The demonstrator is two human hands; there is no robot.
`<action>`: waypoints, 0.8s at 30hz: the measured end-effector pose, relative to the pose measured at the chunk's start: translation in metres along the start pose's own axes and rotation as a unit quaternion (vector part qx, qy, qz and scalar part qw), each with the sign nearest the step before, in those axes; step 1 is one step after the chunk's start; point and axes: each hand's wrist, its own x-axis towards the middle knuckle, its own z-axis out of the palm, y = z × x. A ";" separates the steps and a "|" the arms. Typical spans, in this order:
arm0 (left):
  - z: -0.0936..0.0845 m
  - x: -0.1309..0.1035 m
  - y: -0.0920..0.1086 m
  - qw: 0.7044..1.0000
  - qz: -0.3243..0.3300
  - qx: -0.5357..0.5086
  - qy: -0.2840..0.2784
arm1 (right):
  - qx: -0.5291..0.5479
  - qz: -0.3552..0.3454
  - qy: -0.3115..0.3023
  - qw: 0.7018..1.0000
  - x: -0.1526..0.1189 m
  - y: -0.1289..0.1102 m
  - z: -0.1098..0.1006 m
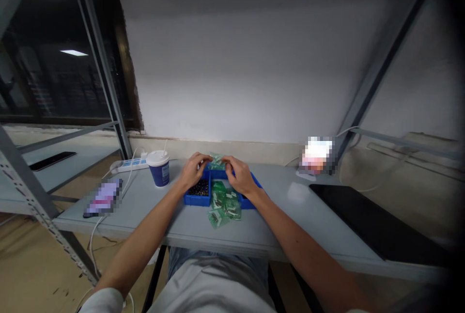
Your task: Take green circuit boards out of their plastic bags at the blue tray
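Between my hands, above the back of the blue bins, is a small green-tinted plastic bag (217, 159). My left hand (193, 169) pinches its left edge, and my right hand (238, 173) pinches the right edge. Below my left hand, a blue bin (197, 201) holds many small dark metallic parts (199, 187). Under my right hand and wrist sits another blue bin (257, 180), its contents mostly hidden. Several green bags (225, 205) with small parts and white labels lie heaped between the bins, spilling onto the table in front.
Left of the bins stand a lidded blue paper cup (160, 172), a white power strip (132, 164) and a phone (104, 197) with a cable. On the right are a lit, blurred screen on a stand (315, 157) and a flat black panel (374, 223). Metal shelf posts frame the table (181, 228).
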 end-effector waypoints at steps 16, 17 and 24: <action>-0.003 0.002 0.001 0.999 0.048 0.016 -0.001 | -0.001 -0.003 0.036 0.999 0.003 0.002 0.000; -0.004 0.002 0.002 0.998 0.054 0.018 0.002 | -0.005 -0.006 0.035 0.999 0.003 0.001 0.000; 0.000 0.000 0.000 0.999 -0.007 -0.018 0.044 | -0.009 0.000 0.050 0.999 0.004 -0.001 -0.001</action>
